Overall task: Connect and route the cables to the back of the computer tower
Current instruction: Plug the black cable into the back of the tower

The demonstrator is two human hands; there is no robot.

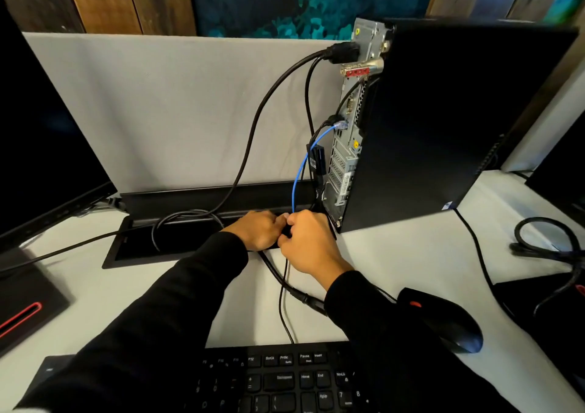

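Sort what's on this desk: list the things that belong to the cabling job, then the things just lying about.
Part of the job:
computer tower
blue cable
thick black cable
cable tray opening
left hand, right hand, both gripping cables by the tower's base

Lying about:
mouse
keyboard
monitor
coiled black cable

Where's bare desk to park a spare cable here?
Free: desk between tower and mouse; also between the cable tray, keyboard and monitor stand. Crowded: the tower's foot, where left hand and right hand work a cable bundle.
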